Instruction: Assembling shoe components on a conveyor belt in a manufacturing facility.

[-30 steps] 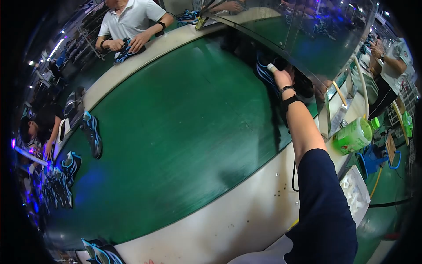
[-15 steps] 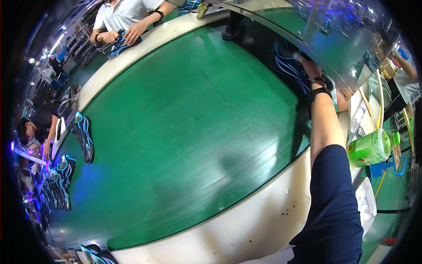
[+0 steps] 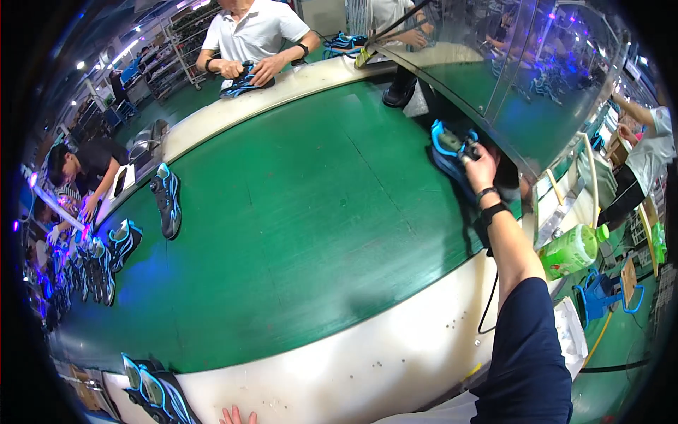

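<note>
Under the edge of a clear panel, my right hand [image 3: 482,168] grips a dark shoe with bright blue trim [image 3: 446,145] by its upper. The shoe rests on or just above the green belt [image 3: 304,233], its opening facing up; the thumb side shows while some fingers are hidden. At the lower edge, the fingertips of my left hand [image 3: 239,415] lie spread on the white table border [image 3: 339,374], with nothing in them. Left of that hand stand dark blue-trimmed shoes [image 3: 159,392], partly cut off by the picture's edge.
The clear-panelled hood [image 3: 487,78] overhangs the belt's right end. A green bottle [image 3: 571,251] stands right of my forearm. One dark shoe [image 3: 167,201] and several others [image 3: 106,265] sit at the belt's left. Across it, a person in white [image 3: 258,42] handles another shoe.
My right hand has drawn the shoe partly out from under the hood, toward the left. My left hand's fingertips have come into view at the lower edge. The view has shifted.
</note>
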The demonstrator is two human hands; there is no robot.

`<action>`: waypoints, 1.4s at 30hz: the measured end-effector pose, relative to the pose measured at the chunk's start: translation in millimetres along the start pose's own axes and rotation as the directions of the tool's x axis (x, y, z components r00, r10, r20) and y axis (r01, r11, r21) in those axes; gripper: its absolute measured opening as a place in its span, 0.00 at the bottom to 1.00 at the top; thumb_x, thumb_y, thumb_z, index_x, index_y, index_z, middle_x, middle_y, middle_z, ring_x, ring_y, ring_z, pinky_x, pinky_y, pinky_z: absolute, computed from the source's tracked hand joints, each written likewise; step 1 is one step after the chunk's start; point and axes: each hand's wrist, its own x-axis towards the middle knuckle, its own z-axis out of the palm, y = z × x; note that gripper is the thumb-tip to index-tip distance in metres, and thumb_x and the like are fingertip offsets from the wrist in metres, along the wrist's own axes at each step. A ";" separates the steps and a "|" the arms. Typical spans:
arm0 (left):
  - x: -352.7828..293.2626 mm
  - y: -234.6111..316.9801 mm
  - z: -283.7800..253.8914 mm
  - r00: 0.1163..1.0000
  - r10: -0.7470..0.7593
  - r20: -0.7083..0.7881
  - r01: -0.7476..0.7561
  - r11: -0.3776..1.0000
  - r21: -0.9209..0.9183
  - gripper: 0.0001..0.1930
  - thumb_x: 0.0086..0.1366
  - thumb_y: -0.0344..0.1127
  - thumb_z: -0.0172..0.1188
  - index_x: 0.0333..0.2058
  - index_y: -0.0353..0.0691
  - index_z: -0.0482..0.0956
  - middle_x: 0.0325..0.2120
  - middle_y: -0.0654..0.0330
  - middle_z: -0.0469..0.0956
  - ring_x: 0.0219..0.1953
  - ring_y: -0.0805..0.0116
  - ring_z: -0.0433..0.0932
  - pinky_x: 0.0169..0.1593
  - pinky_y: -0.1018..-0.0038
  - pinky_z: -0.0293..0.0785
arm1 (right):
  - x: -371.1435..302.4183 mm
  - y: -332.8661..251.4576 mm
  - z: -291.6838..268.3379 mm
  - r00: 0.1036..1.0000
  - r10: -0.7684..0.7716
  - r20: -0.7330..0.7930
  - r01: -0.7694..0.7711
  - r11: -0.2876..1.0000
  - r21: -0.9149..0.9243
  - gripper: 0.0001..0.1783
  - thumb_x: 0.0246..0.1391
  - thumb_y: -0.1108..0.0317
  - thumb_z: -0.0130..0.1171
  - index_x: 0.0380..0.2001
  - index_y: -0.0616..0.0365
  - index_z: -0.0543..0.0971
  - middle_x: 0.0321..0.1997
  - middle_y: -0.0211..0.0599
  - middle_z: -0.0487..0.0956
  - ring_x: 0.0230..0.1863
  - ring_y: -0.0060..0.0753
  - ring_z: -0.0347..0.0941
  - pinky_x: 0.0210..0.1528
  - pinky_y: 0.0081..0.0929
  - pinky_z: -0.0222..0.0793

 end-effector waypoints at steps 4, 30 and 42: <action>7.4 1.8 0.6 0.990 0.058 -0.131 -0.036 0.986 0.164 0.42 0.54 0.45 0.66 0.64 0.38 0.59 0.66 0.36 0.50 0.67 0.31 0.48 0.64 0.38 0.49 | -45.7 -52.8 -30.4 0.990 -0.134 0.043 0.131 0.989 0.062 0.22 0.37 0.58 0.72 0.38 0.56 0.84 0.43 0.46 0.75 0.45 0.49 0.71 0.53 0.38 0.67; 63.5 83.4 -64.0 0.781 0.303 -0.547 -0.421 0.901 -0.102 0.22 0.58 0.41 0.63 0.50 0.41 0.72 0.45 0.53 0.72 0.51 0.51 0.68 0.53 0.55 0.63 | -397.1 -300.9 -256.5 0.379 -0.798 0.469 0.464 0.602 0.650 0.38 0.34 0.45 0.75 0.49 0.52 0.78 0.61 0.60 0.62 0.57 0.61 0.61 0.60 0.49 0.62; 69.5 70.2 -73.8 0.845 0.327 -0.423 -0.370 0.929 -0.021 0.23 0.57 0.49 0.63 0.51 0.50 0.76 0.40 0.62 0.71 0.49 0.61 0.70 0.50 0.61 0.63 | -350.6 -254.2 -245.7 0.480 -0.571 0.666 -0.185 0.676 0.713 0.35 0.47 0.67 0.71 0.58 0.59 0.70 0.55 0.39 0.75 0.47 0.31 0.76 0.50 0.28 0.73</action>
